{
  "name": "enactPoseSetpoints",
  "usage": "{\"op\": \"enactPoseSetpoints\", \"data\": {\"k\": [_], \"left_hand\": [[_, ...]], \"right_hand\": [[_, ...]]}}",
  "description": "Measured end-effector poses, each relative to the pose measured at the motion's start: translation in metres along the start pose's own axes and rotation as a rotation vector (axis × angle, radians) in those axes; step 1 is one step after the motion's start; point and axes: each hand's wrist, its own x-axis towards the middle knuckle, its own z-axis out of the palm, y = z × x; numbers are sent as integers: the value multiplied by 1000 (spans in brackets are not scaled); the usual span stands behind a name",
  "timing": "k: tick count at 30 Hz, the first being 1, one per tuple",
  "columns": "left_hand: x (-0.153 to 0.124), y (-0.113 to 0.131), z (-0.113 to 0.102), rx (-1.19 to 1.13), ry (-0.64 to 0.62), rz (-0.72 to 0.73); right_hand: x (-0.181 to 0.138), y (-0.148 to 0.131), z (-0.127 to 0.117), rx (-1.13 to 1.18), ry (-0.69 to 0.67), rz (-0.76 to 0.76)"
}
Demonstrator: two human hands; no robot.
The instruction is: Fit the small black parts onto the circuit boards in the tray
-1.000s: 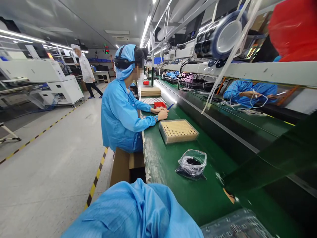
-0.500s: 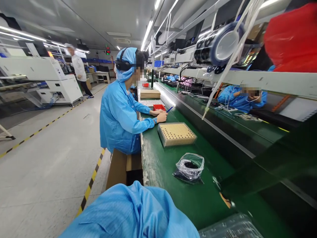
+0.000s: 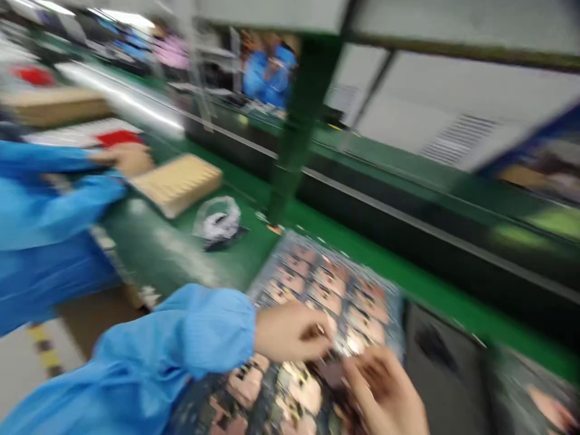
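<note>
My left hand (image 3: 292, 332), in a blue sleeve (image 3: 217, 332), reaches over a clear tray (image 3: 389, 296) that holds several copper-pink parts (image 3: 326, 290) with dark and yellow bits. Thumb and fingers are curled together in a pinch. Close by on the right, my right hand (image 3: 389, 386) has its fingers bent and pressed together too. The fingertips of both hands nearly meet above the tray. Blur hides what they hold; a small dark shape shows between them.
A dark flat panel (image 3: 446, 362) lies right of the tray. Beyond it on the left are a plastic bag (image 3: 220, 220) and a tan block (image 3: 181, 181) with rows of holes. A co-worker's hands (image 3: 131, 158) are beside the block. A green post (image 3: 301, 121) rises behind the tray.
My view has swung right and down to the bench, and the picture is blurred. Both of my hands and the tray of parts have come into sight; before, only a blue sleeve showed.
</note>
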Motion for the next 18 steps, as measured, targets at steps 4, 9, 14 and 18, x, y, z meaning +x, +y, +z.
{"op": "enactPoseSetpoints", "data": {"k": [4,9,14,18], "left_hand": [[3,-5,-3,-260,-40,-166],[3,5,-9,-200,-38,-247],[2,8,-7,-169,-33,-257],[0,7,-6,-136,-84,-240]], "right_hand": [[-21,8,-11,272,-6,139],[-15,11,-12,532,-25,157],[-17,12,-8,541,-25,157],[-17,15,-7,394,31,121]]}}
